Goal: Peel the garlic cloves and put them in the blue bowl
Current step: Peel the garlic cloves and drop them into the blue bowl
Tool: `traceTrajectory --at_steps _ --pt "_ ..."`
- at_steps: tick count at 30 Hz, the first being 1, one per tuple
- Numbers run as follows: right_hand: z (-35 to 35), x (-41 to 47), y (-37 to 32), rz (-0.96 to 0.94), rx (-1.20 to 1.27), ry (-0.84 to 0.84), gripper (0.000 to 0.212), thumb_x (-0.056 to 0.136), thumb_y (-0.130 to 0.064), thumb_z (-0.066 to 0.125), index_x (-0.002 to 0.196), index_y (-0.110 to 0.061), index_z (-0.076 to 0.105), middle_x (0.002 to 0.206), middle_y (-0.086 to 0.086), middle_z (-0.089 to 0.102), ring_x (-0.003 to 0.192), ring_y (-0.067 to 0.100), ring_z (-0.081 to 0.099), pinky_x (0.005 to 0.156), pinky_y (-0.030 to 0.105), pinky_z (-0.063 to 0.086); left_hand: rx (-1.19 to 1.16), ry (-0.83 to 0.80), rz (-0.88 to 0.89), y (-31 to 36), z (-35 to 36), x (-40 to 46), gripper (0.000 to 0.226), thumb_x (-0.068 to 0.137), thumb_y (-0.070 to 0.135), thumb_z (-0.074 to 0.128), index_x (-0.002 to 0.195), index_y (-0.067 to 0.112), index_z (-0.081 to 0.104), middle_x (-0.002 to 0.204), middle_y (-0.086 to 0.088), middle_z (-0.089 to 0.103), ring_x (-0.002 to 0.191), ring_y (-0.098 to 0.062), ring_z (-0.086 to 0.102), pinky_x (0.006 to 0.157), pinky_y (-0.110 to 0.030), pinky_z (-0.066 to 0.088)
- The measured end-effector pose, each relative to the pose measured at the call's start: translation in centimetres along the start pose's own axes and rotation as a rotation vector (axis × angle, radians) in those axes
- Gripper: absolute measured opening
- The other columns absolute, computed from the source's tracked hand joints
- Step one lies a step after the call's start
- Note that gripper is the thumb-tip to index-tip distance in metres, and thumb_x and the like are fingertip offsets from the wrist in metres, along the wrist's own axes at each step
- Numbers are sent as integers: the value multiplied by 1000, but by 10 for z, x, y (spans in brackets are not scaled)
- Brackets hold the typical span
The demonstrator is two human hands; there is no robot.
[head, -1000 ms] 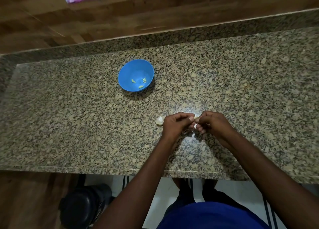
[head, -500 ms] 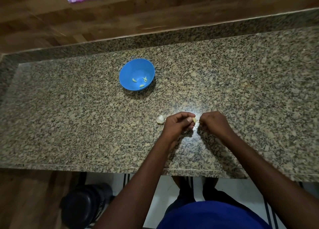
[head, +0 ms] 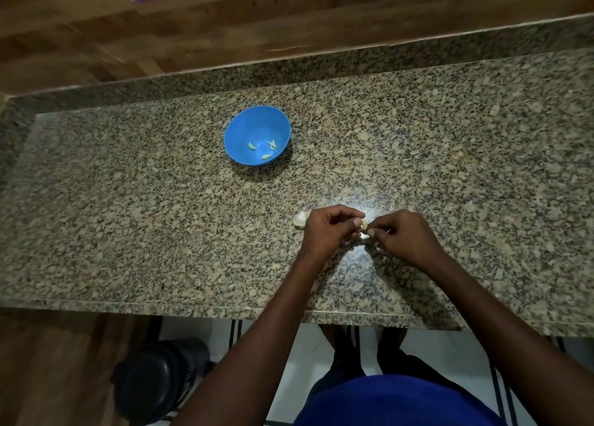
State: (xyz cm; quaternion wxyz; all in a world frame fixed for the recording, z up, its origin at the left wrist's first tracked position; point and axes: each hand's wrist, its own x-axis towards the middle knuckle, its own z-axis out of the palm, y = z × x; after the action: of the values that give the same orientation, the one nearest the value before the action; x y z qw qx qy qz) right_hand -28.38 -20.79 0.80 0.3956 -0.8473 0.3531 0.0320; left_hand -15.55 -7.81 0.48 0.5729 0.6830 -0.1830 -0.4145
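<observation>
Near the counter's (head: 128, 232) front edge, both hands met over one garlic clove (head: 364, 223). L hand (head: 324, 229) pinched it w/ curled fingers; R hand (head: 405, 236) nipped at its skin, fingers curled too. Rest of the garlic (head: 300, 220) sat just left of the L hand. Blue bowl (head: 244, 126) stood further back, approx. mid-counter, w/ peeled cloves (head: 266, 156) inside.

Head camera looks steeply down over a granite counter (head: 128, 232) from close above.
</observation>
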Motion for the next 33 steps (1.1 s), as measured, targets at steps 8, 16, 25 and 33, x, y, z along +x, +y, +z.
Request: traceTrajectory --at_steps 8,16,25,33 --pt "-6 -7 -5 19 718 -194 21 95 -15 66 78 -4 73 71 15 69 59 18 58 53 26 45 -62 -29 0 10 2 -4 12 89 -4 70 100 -3 74 88 -12 74 79 -12 69 72 -24 56" --pt "0 -13 -16 228 1005 -159 25 101 -14 55 83 -1 66 68 11 62 57 17 52 49 21 44 -72 91 4 13 8 -8 11 87 3 74 98 1 76 86 -13 76 77 -15 71 71 -26 57" --pt "10 -14 -22 87 542 247 15 89 -15 75 79 -9 67 65 8 69 54 17 66 50 29 51 132 174 79 13 14 -15 14 81 18 84 89 8 78 78 -4 76 75 -20 74 67 -32 61" --pt "9 -19 -28 -137 133 369 20 90 -4 64 76 -11 52 66 -4 52 59 16 48 51 27 33 -361 119 -425 25 17 -10 7 87 -2 70 93 -5 71 76 -15 74 63 -15 69 67 -25 62"
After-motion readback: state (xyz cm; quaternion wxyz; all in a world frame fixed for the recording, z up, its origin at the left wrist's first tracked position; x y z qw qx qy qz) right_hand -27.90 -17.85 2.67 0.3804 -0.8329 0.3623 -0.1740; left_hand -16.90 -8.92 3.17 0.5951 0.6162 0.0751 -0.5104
